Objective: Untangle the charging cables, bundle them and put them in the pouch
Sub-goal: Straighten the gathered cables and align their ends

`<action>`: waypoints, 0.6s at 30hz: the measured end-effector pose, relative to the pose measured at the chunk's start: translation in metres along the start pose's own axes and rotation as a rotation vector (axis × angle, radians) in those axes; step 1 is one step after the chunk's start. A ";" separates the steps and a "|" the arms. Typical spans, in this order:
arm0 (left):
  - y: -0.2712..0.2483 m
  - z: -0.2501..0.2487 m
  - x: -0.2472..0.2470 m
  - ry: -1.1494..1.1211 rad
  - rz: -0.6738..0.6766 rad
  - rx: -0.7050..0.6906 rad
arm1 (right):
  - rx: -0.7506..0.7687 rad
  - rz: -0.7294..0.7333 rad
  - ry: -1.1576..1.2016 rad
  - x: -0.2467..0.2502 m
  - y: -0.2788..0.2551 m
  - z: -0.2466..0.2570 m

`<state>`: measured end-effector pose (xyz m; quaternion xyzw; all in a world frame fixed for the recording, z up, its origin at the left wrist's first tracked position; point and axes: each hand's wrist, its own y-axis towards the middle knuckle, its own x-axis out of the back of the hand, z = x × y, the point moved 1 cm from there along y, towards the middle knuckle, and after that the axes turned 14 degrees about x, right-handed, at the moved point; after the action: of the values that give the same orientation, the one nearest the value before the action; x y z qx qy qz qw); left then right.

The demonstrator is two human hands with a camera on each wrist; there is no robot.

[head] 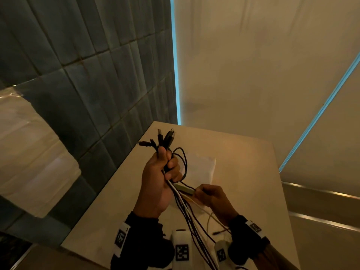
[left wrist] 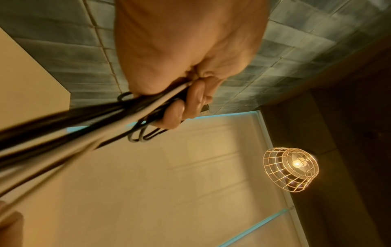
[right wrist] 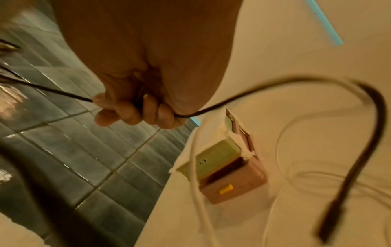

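Note:
My left hand (head: pixel 169 167) is raised over the table and grips a bunch of black and white charging cables (head: pixel 190 217). Their plug ends (head: pixel 163 137) stick up above the fist and the long ends hang towards my body. In the left wrist view the left hand's fingers (left wrist: pixel 182 107) are curled round the cables (left wrist: pixel 84 127). My right hand (head: pixel 203 192), lower and to the right, holds one thin black cable (right wrist: pixel 275 86) in its curled fingers (right wrist: pixel 131 113). That cable's plug (right wrist: pixel 330 222) dangles free. A pale, flat pouch (head: pixel 202 164) lies on the table behind both hands.
The beige table (head: pixel 249 164) stands against a dark tiled wall (head: pixel 87 84) on the left. Loose white cable (right wrist: pixel 198 192) lies on the table beside a small green and pink box (right wrist: pixel 222 167). A caged lamp (left wrist: pixel 291 168) hangs overhead.

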<state>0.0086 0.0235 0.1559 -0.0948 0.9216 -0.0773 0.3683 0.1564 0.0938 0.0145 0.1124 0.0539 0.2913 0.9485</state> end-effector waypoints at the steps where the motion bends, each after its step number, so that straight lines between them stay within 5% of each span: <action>1: 0.000 0.001 0.001 -0.007 0.001 -0.004 | -0.001 0.002 -0.034 -0.001 0.000 -0.006; 11: -0.006 -0.005 0.010 -0.014 -0.047 -0.079 | -0.103 -0.003 -0.235 0.000 -0.004 -0.052; 18: 0.000 0.001 0.022 0.172 -0.266 -0.049 | -0.155 -0.313 -0.111 0.003 0.001 -0.026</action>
<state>-0.0063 0.0185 0.1411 -0.2178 0.9308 -0.1108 0.2720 0.1541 0.1007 -0.0104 0.0449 -0.0043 0.1368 0.9896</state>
